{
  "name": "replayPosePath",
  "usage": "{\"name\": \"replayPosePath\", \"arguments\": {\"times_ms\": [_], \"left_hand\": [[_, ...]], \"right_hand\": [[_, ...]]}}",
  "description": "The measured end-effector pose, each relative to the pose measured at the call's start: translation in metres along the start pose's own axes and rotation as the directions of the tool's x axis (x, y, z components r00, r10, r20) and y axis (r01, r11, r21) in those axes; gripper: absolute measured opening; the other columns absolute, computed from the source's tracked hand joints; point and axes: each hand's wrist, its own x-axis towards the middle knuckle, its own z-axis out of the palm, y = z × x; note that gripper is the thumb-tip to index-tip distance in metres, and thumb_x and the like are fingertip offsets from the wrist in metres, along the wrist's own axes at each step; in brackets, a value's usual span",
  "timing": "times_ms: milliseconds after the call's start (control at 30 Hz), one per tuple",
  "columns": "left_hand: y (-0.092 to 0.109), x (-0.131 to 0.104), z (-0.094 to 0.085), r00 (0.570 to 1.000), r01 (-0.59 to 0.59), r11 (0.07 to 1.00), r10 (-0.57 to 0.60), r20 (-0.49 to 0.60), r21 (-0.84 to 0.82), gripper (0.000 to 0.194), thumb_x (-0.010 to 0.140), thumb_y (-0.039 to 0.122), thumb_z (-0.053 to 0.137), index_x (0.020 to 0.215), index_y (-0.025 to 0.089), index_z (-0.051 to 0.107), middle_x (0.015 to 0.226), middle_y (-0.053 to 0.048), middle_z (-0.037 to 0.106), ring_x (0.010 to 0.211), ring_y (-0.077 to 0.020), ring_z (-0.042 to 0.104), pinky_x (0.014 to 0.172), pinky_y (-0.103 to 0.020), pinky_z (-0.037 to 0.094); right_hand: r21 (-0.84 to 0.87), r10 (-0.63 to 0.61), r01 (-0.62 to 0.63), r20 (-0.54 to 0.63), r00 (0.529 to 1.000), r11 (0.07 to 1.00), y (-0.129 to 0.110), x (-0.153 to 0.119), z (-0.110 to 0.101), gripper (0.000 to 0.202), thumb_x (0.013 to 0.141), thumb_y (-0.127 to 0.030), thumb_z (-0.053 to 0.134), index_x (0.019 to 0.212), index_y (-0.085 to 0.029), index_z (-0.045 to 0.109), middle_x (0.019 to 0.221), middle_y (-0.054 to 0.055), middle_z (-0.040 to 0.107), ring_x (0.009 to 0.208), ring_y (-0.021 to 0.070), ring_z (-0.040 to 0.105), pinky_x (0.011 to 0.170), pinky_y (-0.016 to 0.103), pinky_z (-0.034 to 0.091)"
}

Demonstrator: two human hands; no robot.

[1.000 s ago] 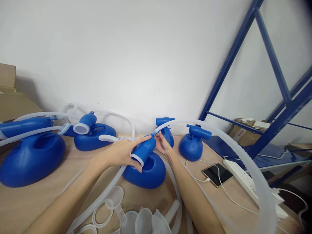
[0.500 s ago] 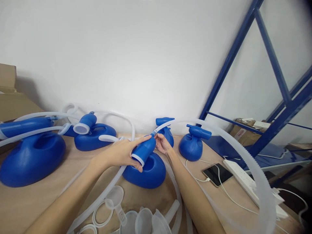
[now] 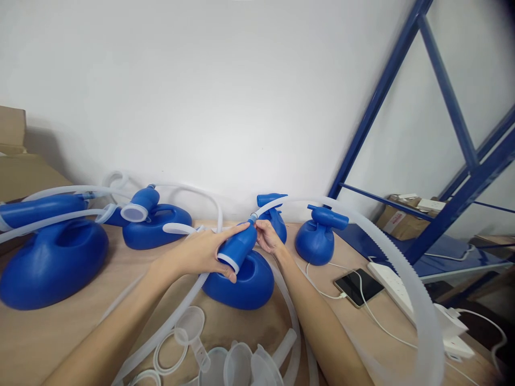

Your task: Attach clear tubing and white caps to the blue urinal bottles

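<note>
My left hand [image 3: 207,251] is wrapped round the neck of a blue bottle [image 3: 241,284], thumb below its white-rimmed mouth and fingers along the top. The bottle's rounded body rests on the table. At the neck's narrow far end, a translucent ribbed hose [image 3: 386,238] is joined and arches away to the right. Beside that joint, my right hand [image 3: 267,236] has its fingers pinched together; what they hold, if anything, is too small to make out.
More blue bottles [image 3: 52,262] stand left and behind, some with hoses. Translucent caps [image 3: 237,364] and rings lie in front. To the right are a phone [image 3: 358,288], white cables, a power strip [image 3: 394,287] and a blue metal rack [image 3: 370,115]. Cardboard [image 3: 28,174] sits far left.
The arched hose on the right has swung slightly left. Both hands keep nearly the same place on the bottle and near the joint.
</note>
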Motion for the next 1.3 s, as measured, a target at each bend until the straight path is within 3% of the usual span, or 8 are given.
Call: {"name": "replayPosePath", "arguments": {"times_ms": [233, 400, 567, 700, 867, 1000, 1167, 1300], "left_hand": [[-0.001, 0.0, 0.0, 1.0, -0.019, 1.0, 0.019, 0.001, -0.022, 0.117, 0.072, 0.062, 0.084, 0.168, 0.041, 0.02, 0.139, -0.007, 0.07, 0.102, -0.0349, 0.073, 0.076, -0.031, 0.048], [-0.002, 0.0, -0.001, 1.0, -0.016, 0.999, 0.016, 0.012, -0.036, 0.116, 0.072, 0.061, 0.085, 0.167, 0.041, 0.022, 0.15, -0.007, 0.063, 0.107, -0.0351, 0.072, 0.082, -0.032, 0.05], [-0.002, 0.001, 0.0, 1.0, -0.022, 0.999, 0.022, 0.005, -0.033, 0.118, 0.071, 0.062, 0.085, 0.167, 0.043, 0.02, 0.159, -0.005, 0.054, 0.12, -0.0376, 0.068, 0.092, -0.036, 0.05], [0.0, 0.001, -0.001, 1.0, -0.01, 1.0, 0.01, 0.002, -0.009, 0.119, 0.07, 0.06, 0.087, 0.167, 0.043, 0.02, 0.16, -0.004, 0.053, 0.12, -0.038, 0.067, 0.094, -0.036, 0.05], [0.001, 0.0, -0.002, 1.0, 0.012, 1.0, -0.013, 0.025, 0.022, 0.121, 0.07, 0.06, 0.088, 0.168, 0.041, 0.019, 0.15, -0.007, 0.063, 0.114, -0.0388, 0.07, 0.091, -0.037, 0.051], [-0.004, 0.0, 0.0, 0.999, -0.051, 0.999, 0.051, 0.007, 0.016, 0.119, 0.071, 0.061, 0.086, 0.168, 0.04, 0.02, 0.149, -0.008, 0.064, 0.117, -0.0379, 0.07, 0.091, -0.035, 0.051], [-0.007, 0.001, 0.002, 0.998, -0.055, 0.998, 0.055, -0.015, 0.007, 0.117, 0.072, 0.066, 0.084, 0.167, 0.039, 0.022, 0.151, -0.009, 0.062, 0.122, -0.0388, 0.068, 0.098, -0.037, 0.049], [-0.004, 0.002, 0.003, 1.0, -0.003, 0.999, 0.004, -0.02, 0.034, 0.116, 0.071, 0.068, 0.083, 0.167, 0.04, 0.024, 0.141, -0.008, 0.068, 0.114, -0.0384, 0.07, 0.094, -0.037, 0.051]], "right_hand": [[-0.214, 0.082, -0.05, 0.145, 0.986, 0.976, -0.037, -0.006, -0.011, 0.03, 0.074, -0.038, 0.086, 0.06, -0.015, 0.073, 0.053, 0.001, 0.063, 0.046, 0.0102, 0.05, 0.046, 0.022, 0.036], [-0.278, 0.119, -0.065, 0.182, 0.976, 0.958, -0.045, -0.005, -0.011, 0.035, 0.076, -0.044, 0.084, 0.06, -0.016, 0.072, 0.053, -0.001, 0.061, 0.047, 0.0095, 0.05, 0.048, 0.022, 0.041], [-0.323, 0.14, -0.074, 0.187, 0.972, 0.944, -0.056, -0.006, -0.013, 0.036, 0.078, -0.049, 0.086, 0.076, -0.014, 0.077, 0.073, 0.004, 0.072, 0.068, 0.0151, 0.065, 0.057, 0.024, 0.053], [-0.299, 0.135, -0.082, 0.164, 0.977, 0.951, -0.059, -0.007, -0.013, 0.042, 0.079, -0.055, 0.085, 0.083, -0.014, 0.078, 0.08, 0.006, 0.073, 0.074, 0.0161, 0.067, 0.059, 0.024, 0.055], [-0.211, 0.166, -0.135, 0.134, 0.977, 0.968, -0.046, -0.004, -0.008, 0.044, 0.07, -0.054, 0.092, 0.078, -0.013, 0.076, 0.07, 0.002, 0.07, 0.06, 0.0109, 0.06, 0.051, 0.021, 0.047], [-0.149, 0.218, -0.2, 0.121, 0.968, 0.969, -0.045, -0.003, -0.007, 0.045, 0.065, -0.051, 0.096, 0.07, -0.013, 0.073, 0.061, 0.001, 0.065, 0.054, 0.009, 0.056, 0.049, 0.02, 0.044], [-0.104, 0.33, -0.32, 0.097, 0.939, 0.942, -0.054, -0.004, 0.0, 0.035, 0.072, -0.043, 0.088, 0.071, -0.013, 0.07, 0.062, 0.001, 0.064, 0.052, 0.0095, 0.054, 0.042, 0.019, 0.039], [-0.068, 0.386, -0.382, 0.059, 0.921, 0.922, -0.06, -0.004, 0.017, 0.022, 0.084, -0.037, 0.071, 0.077, -0.017, 0.068, 0.064, -0.001, 0.065, 0.055, 0.012, 0.057, 0.046, 0.02, 0.045]]}}
